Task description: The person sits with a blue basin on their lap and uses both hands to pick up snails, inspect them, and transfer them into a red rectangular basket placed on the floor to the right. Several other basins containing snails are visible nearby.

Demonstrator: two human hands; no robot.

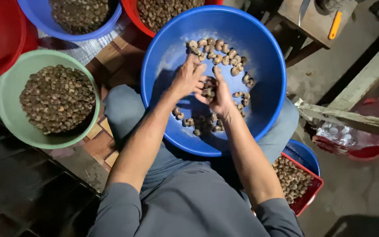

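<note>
Both hands work inside the large blue basin [259, 57] that rests on the person's lap. The left hand [188, 79] is curled, fingers bent down toward the right; whether it grips a nut cannot be told from this angle. The right hand [218, 97] is cupped palm-up and holds a small cluster of brown nuts [208, 93], fingers loosely closed round them. Loose nuts [218, 52] lie scattered along the far wall and bottom of the basin — a thin layer, much bare blue plastic showing. To the left sits a green bowl [6, 90] heaped with dark nuts; a second blue bowl [110, 24] and a red bowl [132, 11] stand beyond, and a red basket [309, 195] of nuts lies by the right knee. Judgement: the sorting goes best if the cupped hand stays low over the basin, so dropped pieces land inside, with one nut picked at a time.
</note>
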